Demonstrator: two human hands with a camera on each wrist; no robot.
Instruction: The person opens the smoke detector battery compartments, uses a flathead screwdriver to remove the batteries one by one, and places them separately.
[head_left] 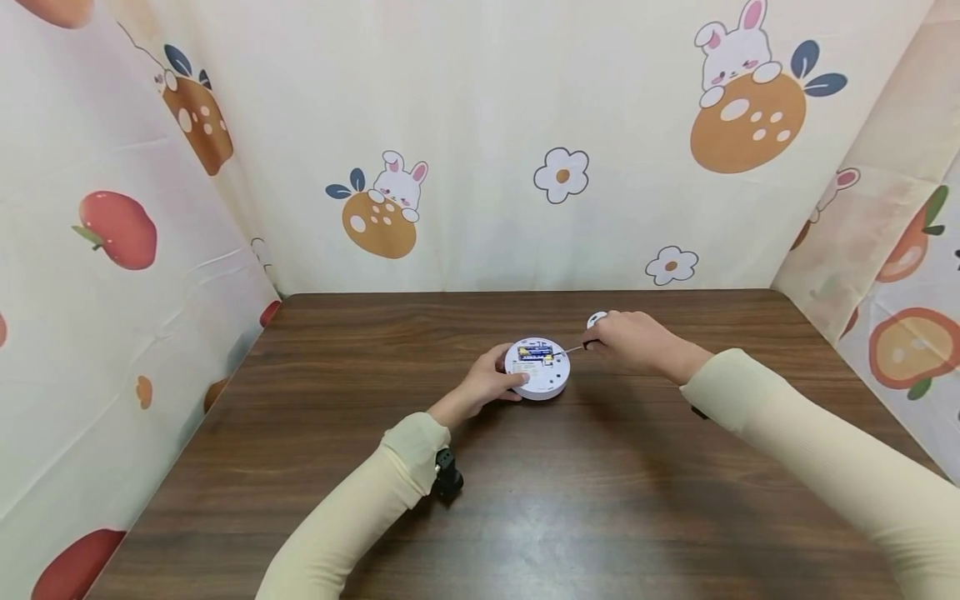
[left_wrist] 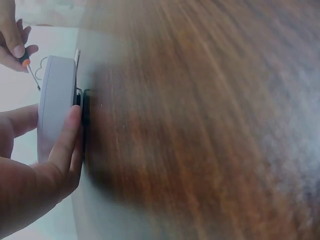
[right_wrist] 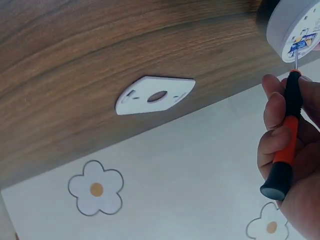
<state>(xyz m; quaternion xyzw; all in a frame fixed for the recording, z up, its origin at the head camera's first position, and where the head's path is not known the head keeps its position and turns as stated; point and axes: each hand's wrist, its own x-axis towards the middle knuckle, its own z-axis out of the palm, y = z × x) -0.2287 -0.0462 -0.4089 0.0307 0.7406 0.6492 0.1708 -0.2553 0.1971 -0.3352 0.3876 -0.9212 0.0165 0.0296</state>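
Note:
A round white battery-powered device [head_left: 538, 385] is tilted over the table, its face showing a blue and yellow battery [head_left: 534, 353] in a recess. My left hand [head_left: 486, 382] grips it from the left, thumb on the face and fingers underneath. In my right hand [head_left: 633, 337] is a screwdriver [right_wrist: 286, 140] with a black and orange handle, fingers wrapped round it. Its metal tip reaches the device's face beside the battery in the head and right wrist views. A white battery cover [right_wrist: 135, 104] with an oval hole lies on the table, partly hidden behind my right hand in the head view.
The dark wood-grain table [head_left: 337, 375] stretches around both hands. A patterned curtain [head_left: 480, 208] with rabbits, fruit and flowers hangs along its back edge and sides. A black wrist camera [head_left: 447, 477] sits under my left sleeve.

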